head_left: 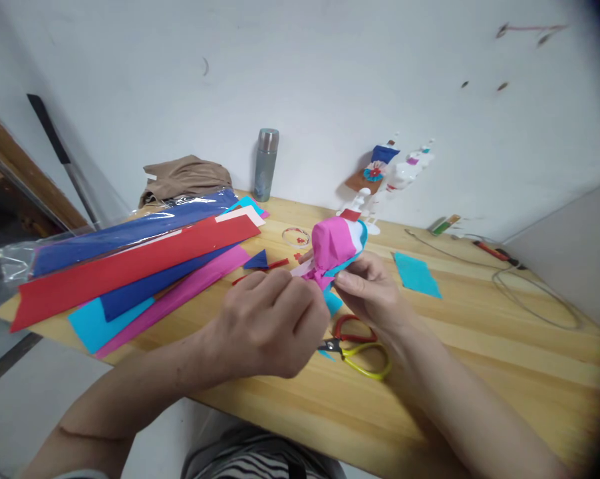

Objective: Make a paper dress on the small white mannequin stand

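In my right hand (372, 286) is a flower-like bundle of cupped crepe paper (332, 243), with pink, white and teal petals gathered at a narrow base. The right thumb presses on the teal side near the base. My left hand (275, 322) is closed in a fist at the gathered pink end. A pale strip (302, 268) runs from the left fist to the base; the left fingertips are hidden. Below the hands lie scissors (350, 351) with one red and one yellow handle, partly covered by my left hand.
Red, blue, pink and teal crepe paper sheets (140, 259) lie at left beside a brown cloth (190, 176). A flask (266, 166) stands by the wall. A tape roll (296, 237), white figures (362, 199), a teal piece (417, 274) and a cable (529, 303) lie further around.
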Demonstrator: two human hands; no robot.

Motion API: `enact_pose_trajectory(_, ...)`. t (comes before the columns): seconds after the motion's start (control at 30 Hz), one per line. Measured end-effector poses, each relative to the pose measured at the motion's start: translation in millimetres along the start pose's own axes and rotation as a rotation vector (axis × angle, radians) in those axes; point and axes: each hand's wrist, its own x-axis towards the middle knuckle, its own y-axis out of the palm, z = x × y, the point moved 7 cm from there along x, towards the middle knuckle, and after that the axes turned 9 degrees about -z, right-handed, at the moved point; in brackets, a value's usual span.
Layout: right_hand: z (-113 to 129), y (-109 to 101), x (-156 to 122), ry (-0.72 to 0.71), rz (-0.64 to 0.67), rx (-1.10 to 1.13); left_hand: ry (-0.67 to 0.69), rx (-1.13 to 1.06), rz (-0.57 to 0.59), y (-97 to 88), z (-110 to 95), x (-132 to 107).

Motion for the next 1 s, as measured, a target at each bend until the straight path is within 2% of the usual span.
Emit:
enact_pose_trajectory(0.03,0,0,0,0.0,0.003,-0.001,-0.075,-0.054,0.007,0.4,6,-1)
enact_pose_trajectory(0.1,0,1,1,-0.005,0.009,-0.002,-0.326,-0.219,0.044,4.5,25,-5)
enact_pose_trajectory(0.2,-1,1,2,-0.008,0.015,-0.002,-0.865,-0.621,0.161,24.1,56,-21)
enact_pose_trajectory(0.23,-2,1,2,-0.004,0.014,0.002,-1.04,-0.773,0.212,33.0,61,-29)
enact_pose_trajectory(0.3,-3,0,1,0.01,0.007,0.011,-1.303,-1.034,0.289,47.8,64,-40)
enact_pose_trajectory(0.37,-5,0,1,0.032,-0.005,0.015,-1.446,-1.195,0.342,57.4,63,-47)
enact_pose_trajectory(0.6,-8,0,-1,0.082,-0.03,0.015,-1.568,-1.461,0.44,69.4,59,-55)
enact_pose_trajectory(0.83,-8,0,-3,0.095,-0.033,0.011,-1.562,-1.585,0.412,68.8,57,-53)
enact_pose_trajectory(1.0,-9,1,-4,0.106,-0.008,0.022,-1.566,-1.623,0.506,72.1,57,-56)
